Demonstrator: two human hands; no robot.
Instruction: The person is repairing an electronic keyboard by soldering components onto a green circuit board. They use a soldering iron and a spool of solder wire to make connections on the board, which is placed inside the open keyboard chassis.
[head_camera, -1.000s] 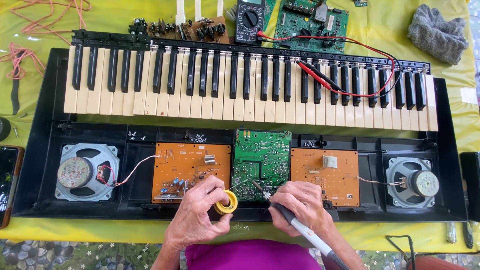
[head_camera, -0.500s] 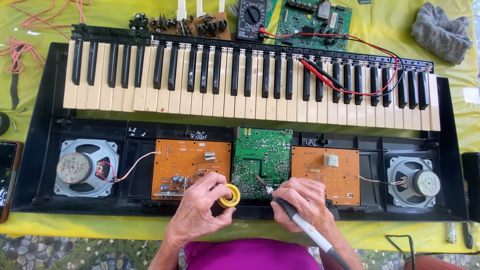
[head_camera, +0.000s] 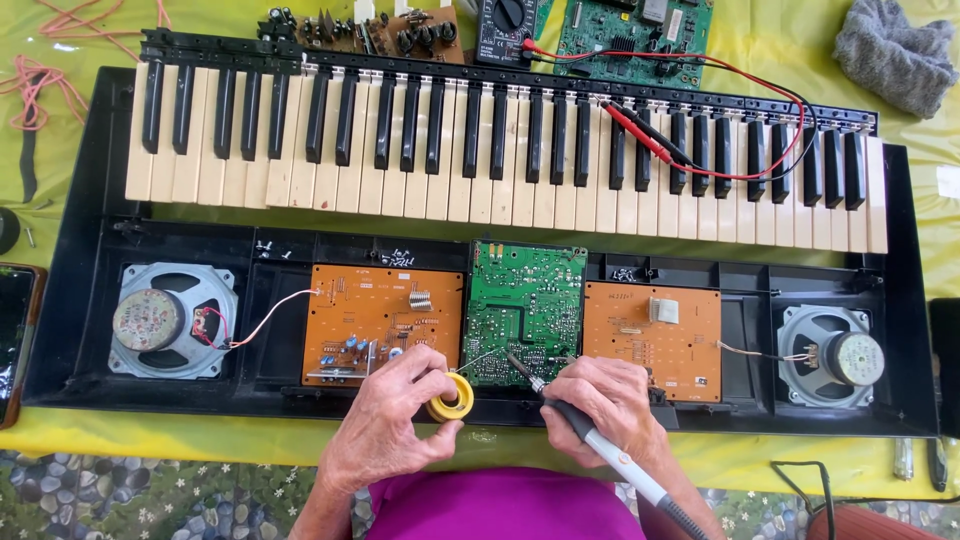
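My left hand (head_camera: 393, 412) holds a small yellow spool of solder wire (head_camera: 451, 396), and a thin strand runs from it up to the lower edge of the green circuit board (head_camera: 527, 310). In my right hand (head_camera: 608, 404) is a soldering iron (head_camera: 590, 439) with a grey handle, its tip touching the green board near the strand. An orange circuit board (head_camera: 375, 320) lies to the left of the green one and another orange board (head_camera: 650, 338) to the right. All three sit inside an opened black keyboard case (head_camera: 80, 380).
The row of piano keys (head_camera: 500, 150) lies above the boards, with red and black meter probes (head_camera: 650, 140) across it. Speakers sit at the left (head_camera: 170, 320) and right (head_camera: 830, 355). A multimeter (head_camera: 510, 25), loose boards and a grey cloth (head_camera: 895, 50) lie beyond. A phone (head_camera: 12, 330) is at left.
The solder spool and both hands shifted slightly right and up toward the green board. The iron tip now rests on the board's lower edge.
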